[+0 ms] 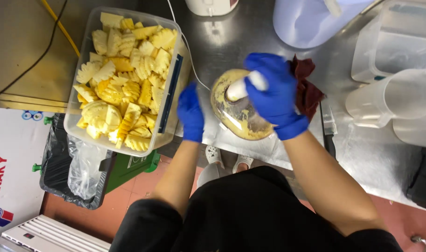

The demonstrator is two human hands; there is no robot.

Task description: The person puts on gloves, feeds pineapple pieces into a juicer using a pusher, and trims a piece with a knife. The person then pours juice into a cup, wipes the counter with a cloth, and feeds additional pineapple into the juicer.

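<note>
Steel counter (231, 42): round yellow-smeared clear jar (238, 109), white pestle (245, 86).

Bright, even overhead light fills the scene; glare streaks the steel counter (231, 42). The left hand (190, 113) shows motion blur, and the edges bend slightly.

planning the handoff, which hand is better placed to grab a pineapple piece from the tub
Left. The left hand is free and right beside the clear tub of pineapple pieces; the right hand is gripping the white handle.
</note>
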